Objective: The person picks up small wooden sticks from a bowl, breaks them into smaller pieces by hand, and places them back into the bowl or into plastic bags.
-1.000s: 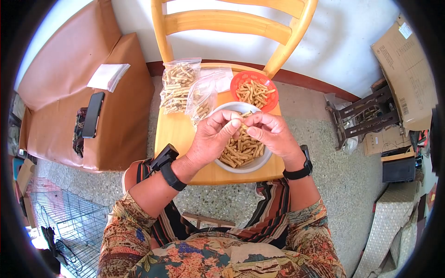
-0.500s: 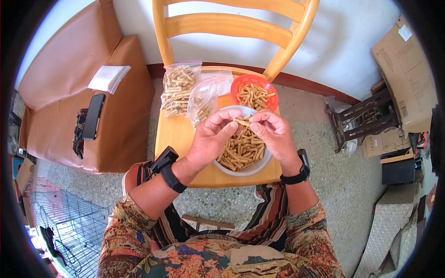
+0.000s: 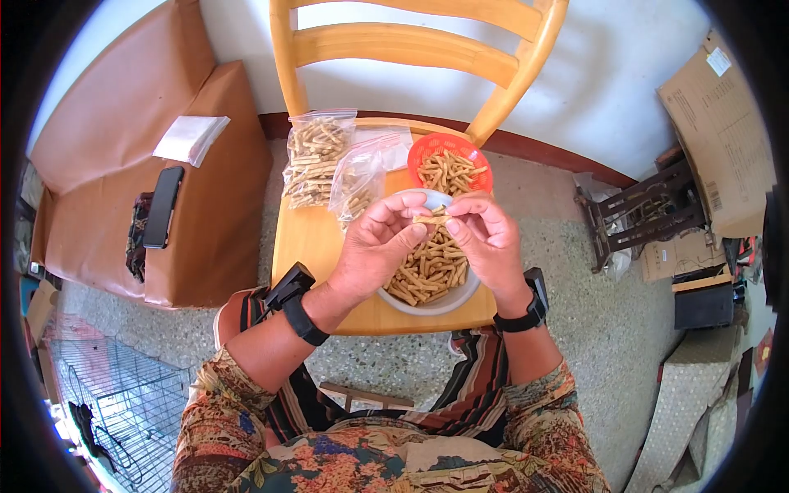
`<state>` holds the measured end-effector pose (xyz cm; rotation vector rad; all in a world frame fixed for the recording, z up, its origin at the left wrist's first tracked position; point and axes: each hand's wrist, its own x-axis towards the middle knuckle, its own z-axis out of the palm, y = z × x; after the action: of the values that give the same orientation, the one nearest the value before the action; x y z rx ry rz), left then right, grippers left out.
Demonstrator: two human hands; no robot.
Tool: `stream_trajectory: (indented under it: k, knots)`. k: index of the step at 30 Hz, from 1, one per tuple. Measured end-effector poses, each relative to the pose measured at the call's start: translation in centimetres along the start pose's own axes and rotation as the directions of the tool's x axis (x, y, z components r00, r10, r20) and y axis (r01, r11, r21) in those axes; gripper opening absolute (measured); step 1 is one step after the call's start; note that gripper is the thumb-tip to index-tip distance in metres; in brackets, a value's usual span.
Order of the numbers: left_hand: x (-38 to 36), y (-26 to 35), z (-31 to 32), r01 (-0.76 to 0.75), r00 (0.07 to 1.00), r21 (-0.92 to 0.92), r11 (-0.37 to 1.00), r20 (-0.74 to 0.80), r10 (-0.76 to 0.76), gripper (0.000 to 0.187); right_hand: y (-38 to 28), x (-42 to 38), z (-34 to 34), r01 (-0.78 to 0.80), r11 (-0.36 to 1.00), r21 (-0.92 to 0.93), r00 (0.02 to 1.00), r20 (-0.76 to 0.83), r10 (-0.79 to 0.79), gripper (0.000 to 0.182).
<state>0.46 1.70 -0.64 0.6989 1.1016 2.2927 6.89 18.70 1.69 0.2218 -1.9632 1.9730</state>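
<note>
My left hand [image 3: 376, 246] and my right hand [image 3: 490, 240] meet above a white bowl [image 3: 444, 302] full of short tan sticks [image 3: 427, 271]. Between their fingertips they pinch one tan stick [image 3: 431, 218], held level over the bowl. The bowl rests on the seat of a yellow wooden chair [image 3: 316, 238]. Behind the bowl stands a small red basket [image 3: 450, 161] with more of the tan sticks. Two clear zip bags [image 3: 314, 158] holding the same sticks lean at the back left of the seat.
A brown padded bench [image 3: 140, 164] stands to the left, with a black phone [image 3: 159, 207] and a folded white cloth [image 3: 191, 138] on it. A wire cage [image 3: 131, 403] sits at lower left. Cardboard boxes [image 3: 719, 123] and a dark metal frame [image 3: 641, 215] crowd the right.
Both hands have stayed over the bowl, shifting slightly as the fingers work the single stick; it now lies more level between the fingertips.
</note>
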Motion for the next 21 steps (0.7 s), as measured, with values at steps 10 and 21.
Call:
stream_trajectory:
  k: [10,21]
  knots:
    - [0.06,-0.46,-0.03,-0.047,0.994,0.089,0.995,-0.093,0.055,0.025,0.04,-0.22,0.31,-0.084,0.995,0.047,0.996,-0.031,0.086,0.014]
    - [-0.40,-0.42,-0.48,0.154,0.986,-0.114,0.981,-0.046,-0.160,0.017,0.01,-0.49,-0.04,-0.093,0.989,0.112,0.995,-0.015,0.096,0.013]
